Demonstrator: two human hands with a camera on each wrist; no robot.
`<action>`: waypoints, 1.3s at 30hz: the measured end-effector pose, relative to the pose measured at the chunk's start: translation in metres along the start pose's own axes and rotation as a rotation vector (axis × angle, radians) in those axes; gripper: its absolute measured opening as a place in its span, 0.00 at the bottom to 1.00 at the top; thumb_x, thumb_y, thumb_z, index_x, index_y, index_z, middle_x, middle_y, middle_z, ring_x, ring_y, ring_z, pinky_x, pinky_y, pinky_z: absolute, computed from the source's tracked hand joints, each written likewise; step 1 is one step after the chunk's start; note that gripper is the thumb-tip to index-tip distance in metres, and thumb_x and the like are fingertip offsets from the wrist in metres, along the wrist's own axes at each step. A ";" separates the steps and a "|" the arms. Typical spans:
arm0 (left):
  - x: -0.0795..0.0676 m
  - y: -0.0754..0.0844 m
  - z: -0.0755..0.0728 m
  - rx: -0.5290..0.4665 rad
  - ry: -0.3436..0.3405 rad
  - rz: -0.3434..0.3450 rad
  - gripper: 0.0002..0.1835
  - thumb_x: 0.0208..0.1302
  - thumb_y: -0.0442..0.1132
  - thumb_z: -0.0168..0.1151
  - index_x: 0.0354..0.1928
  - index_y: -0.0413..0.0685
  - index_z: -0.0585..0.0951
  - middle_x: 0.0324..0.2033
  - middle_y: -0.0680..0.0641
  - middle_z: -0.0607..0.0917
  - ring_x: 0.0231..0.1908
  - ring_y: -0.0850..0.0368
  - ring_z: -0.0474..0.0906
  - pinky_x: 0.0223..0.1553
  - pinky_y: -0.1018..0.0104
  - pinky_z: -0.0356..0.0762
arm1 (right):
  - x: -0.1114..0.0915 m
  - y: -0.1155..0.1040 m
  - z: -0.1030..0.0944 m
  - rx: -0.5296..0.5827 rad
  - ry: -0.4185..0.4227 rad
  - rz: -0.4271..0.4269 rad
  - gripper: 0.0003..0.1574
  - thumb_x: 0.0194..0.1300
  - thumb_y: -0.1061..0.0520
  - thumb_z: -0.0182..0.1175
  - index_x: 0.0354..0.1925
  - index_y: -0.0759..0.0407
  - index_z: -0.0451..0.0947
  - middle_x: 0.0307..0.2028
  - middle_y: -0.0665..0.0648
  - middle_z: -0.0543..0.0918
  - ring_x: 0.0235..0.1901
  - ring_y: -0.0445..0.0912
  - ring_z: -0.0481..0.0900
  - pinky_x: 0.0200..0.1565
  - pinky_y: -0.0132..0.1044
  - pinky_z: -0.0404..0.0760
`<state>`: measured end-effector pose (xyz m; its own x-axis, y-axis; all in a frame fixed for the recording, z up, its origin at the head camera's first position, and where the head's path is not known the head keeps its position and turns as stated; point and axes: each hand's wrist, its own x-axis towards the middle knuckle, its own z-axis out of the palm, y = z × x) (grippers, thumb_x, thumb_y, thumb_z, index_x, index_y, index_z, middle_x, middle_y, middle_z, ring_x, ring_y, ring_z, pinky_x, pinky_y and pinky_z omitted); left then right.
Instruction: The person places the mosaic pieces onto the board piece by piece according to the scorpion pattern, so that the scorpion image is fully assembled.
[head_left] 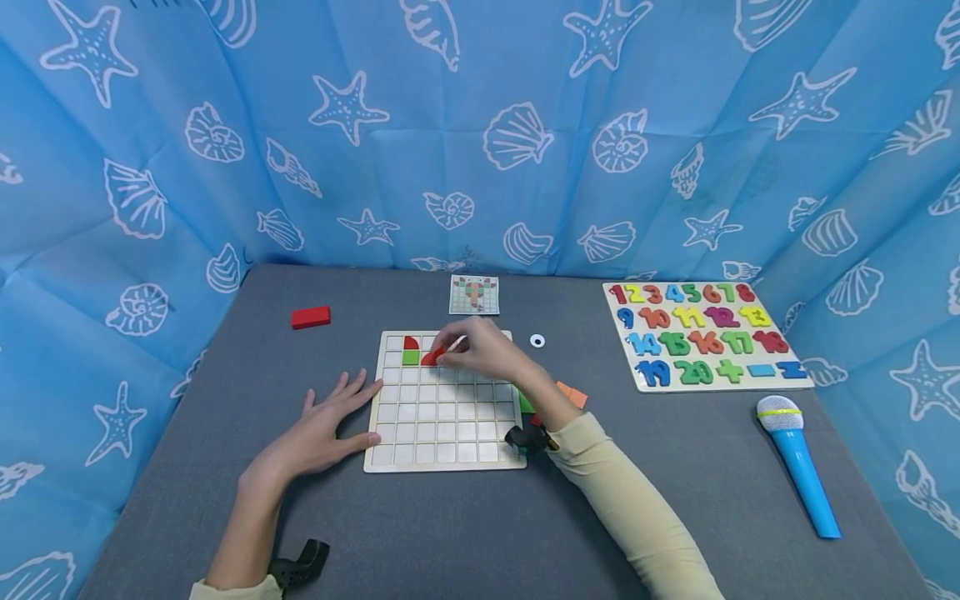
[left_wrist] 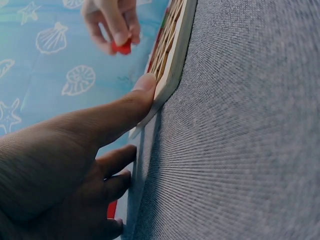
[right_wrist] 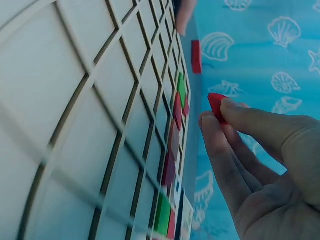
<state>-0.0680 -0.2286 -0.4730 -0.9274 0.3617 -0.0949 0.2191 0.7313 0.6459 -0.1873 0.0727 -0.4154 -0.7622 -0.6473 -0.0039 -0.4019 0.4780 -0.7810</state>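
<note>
My right hand is over the upper part of a white gridded board. Between thumb and fingertips it pinches a small red piece, held above the grid in the right wrist view. A red quarter-round piece and a green square lie in cells near the upper left. More coloured pieces in that row, partly hidden by the hand in the head view, include a green one. My left hand is spread at the board's left edge, its thumb on the rim.
Behind the board lies a pattern card; a red block is at back left. An eye disc and orange pieces lie right of the board. Farther right are a number puzzle and a toy microphone.
</note>
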 end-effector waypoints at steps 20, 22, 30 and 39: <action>-0.001 0.016 -0.010 0.016 -0.055 -0.059 0.47 0.70 0.56 0.74 0.84 0.52 0.66 0.85 0.32 0.58 0.85 0.22 0.45 0.73 0.10 0.32 | 0.064 -0.017 0.046 -0.150 -0.004 -0.032 0.09 0.77 0.63 0.65 0.50 0.63 0.90 0.43 0.60 0.94 0.43 0.50 0.92 0.42 0.29 0.83; -0.001 0.017 -0.010 0.016 -0.056 -0.059 0.47 0.70 0.56 0.74 0.84 0.53 0.66 0.85 0.32 0.57 0.85 0.22 0.45 0.73 0.09 0.32 | 0.067 -0.019 0.049 -0.159 -0.009 -0.025 0.10 0.78 0.63 0.64 0.51 0.63 0.90 0.44 0.60 0.94 0.44 0.50 0.92 0.42 0.31 0.84; 0.000 0.015 -0.010 0.017 -0.056 -0.053 0.47 0.70 0.56 0.74 0.85 0.53 0.65 0.85 0.32 0.58 0.85 0.22 0.45 0.73 0.09 0.33 | 0.069 -0.021 0.053 -0.199 -0.059 0.017 0.11 0.79 0.63 0.63 0.52 0.63 0.89 0.44 0.60 0.94 0.46 0.50 0.93 0.50 0.39 0.89; 0.000 0.012 -0.008 0.011 -0.042 -0.037 0.47 0.69 0.57 0.75 0.85 0.55 0.66 0.85 0.32 0.58 0.85 0.21 0.45 0.72 0.09 0.32 | 0.070 -0.017 0.056 -0.221 -0.082 0.013 0.14 0.73 0.59 0.71 0.55 0.62 0.89 0.49 0.59 0.94 0.48 0.49 0.92 0.52 0.39 0.89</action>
<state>-0.0674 -0.2242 -0.4591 -0.9216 0.3579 -0.1505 0.1883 0.7510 0.6329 -0.2053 -0.0139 -0.4368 -0.7279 -0.6820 -0.0714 -0.5001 0.5993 -0.6251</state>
